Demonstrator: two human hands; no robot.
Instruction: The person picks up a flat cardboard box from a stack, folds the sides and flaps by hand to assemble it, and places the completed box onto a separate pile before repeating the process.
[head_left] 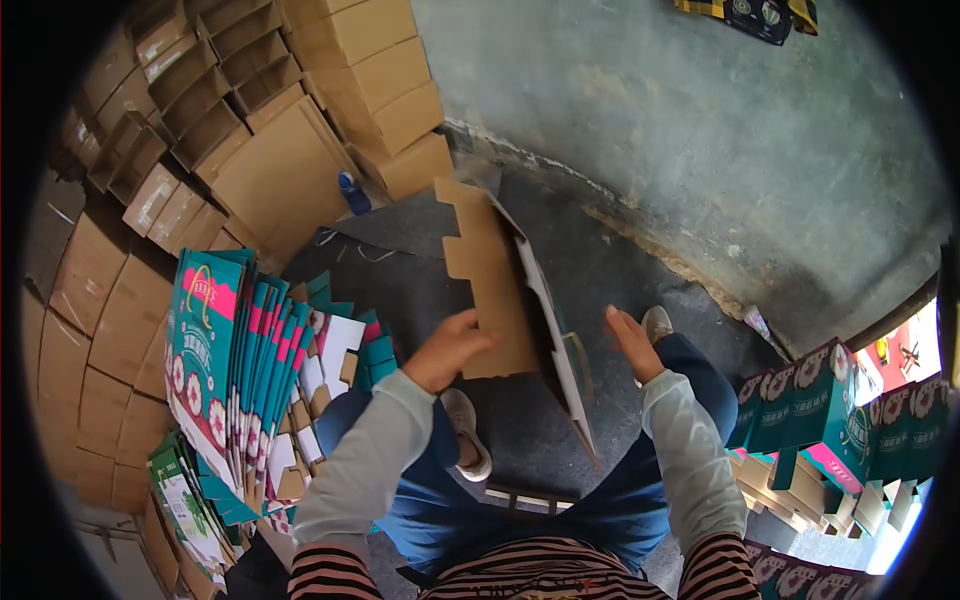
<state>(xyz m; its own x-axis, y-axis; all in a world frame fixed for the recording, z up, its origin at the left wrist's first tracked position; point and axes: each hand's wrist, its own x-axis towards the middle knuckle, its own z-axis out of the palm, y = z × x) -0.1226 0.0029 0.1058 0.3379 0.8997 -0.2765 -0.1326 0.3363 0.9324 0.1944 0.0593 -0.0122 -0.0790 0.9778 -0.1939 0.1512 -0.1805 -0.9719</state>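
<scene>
A partly unfolded cardboard carton point(492, 290) stands on edge in front of me, between my knees. Its brown inner side faces left, and a notched flap edge runs up that side. My left hand point(450, 350) grips the carton's left edge, thumb over the brown panel and fingers partly hidden behind it. To the right of the carton, my right hand point(635, 345) is open and apart from it, its fingers stretched out and nothing in them.
Flat green and pink printed cartons point(215, 350) are stacked at my left. Brown boxes point(375, 90) pile up behind them. Formed green cartons point(810, 410) stand at right. A blue bottle point(353, 193) is on the floor near the boxes. A grey wall point(690, 120) rises ahead.
</scene>
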